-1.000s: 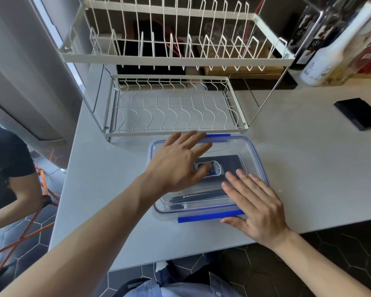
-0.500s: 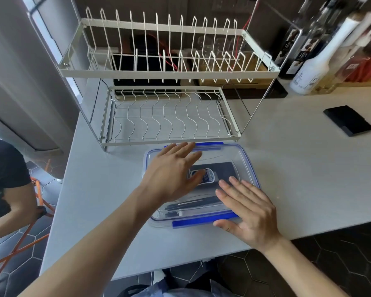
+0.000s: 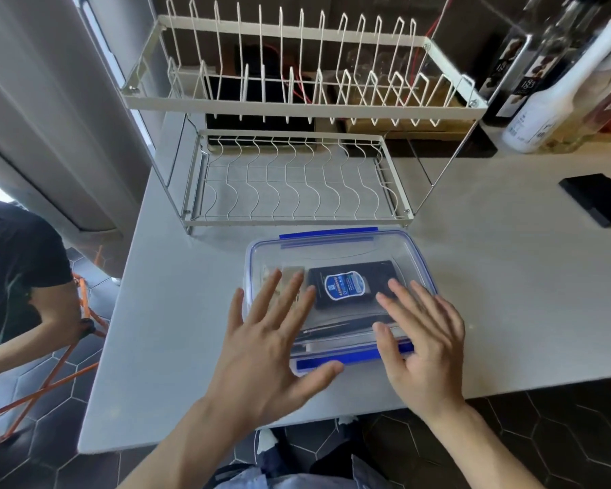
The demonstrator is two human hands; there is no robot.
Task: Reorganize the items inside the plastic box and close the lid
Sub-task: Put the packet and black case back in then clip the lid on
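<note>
The plastic box (image 3: 339, 294) sits on the tabletop (image 3: 508, 294) just in front of the dish rack (image 3: 297, 153), near the front edge, w/ its clear lid (image 3: 332, 252) already laid on top. Both hands are spread flat, holding nothing: left hand (image 3: 268, 347) over the box's near-left corner, right hand (image 3: 420, 340) over the near-right part; whether the palms actually press the lid or hover just above it is hard to tell. Step in hand looks like seating the lid and snapping the blue clips. To do it well: press evenly along the rim so the seal drops in all round, then fold the near clip (image 3: 353, 358) down, then the far clip (image 3: 328, 235); keep one palm on the lid so the box doesn't slide. Check nothing inside sticks up, e.g. the dark packet w/ the blue label (image 3: 346, 284) lies flat mid-box. The box's long axis runs left-right, roughly parallel to the tabletop's front edge; clips are on the long near and far sides, lid facing up.
</note>
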